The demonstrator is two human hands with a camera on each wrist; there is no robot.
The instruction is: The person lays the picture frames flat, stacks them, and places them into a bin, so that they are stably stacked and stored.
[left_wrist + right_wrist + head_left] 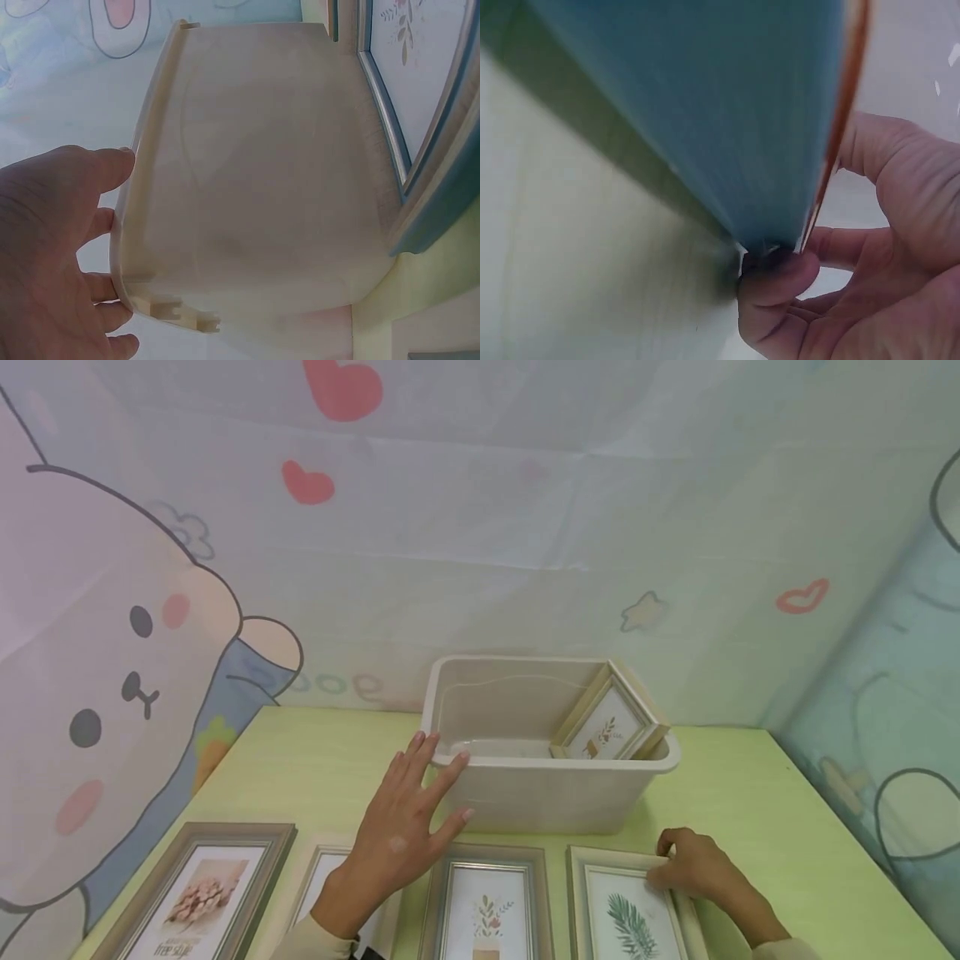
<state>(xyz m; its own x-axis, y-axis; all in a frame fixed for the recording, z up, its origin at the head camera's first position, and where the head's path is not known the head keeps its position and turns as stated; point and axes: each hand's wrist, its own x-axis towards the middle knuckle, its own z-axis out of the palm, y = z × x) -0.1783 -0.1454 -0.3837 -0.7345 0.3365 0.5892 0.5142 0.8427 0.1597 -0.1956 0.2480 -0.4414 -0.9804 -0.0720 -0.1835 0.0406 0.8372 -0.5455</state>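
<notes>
Cartoon cloth (pixel 487 535) behind green table (pixel 337 756); pale bin (pixel 532 797), framed pictures, two bare hands.
Bin at the back of the table, one flower-print frame (pixel 607 727) leaning inside at its right end. In front, left to right: brown frame with pink picture (pixel 206 897), pale frame (pixel 392 910) mostly hidden under the left forearm, grey-brown flower frame (pixel 489 893), leaf frame (pixel 626 902) lying at the right, just in front of the bin. Left hand (pixel 401 818) reaches over, fingers spread and nearly straight, tips at the bin's front left rim. Right hand (pixel 701 864) comes in from the right, fingers curled, gripping the leaf frame's far right corner.
</notes>
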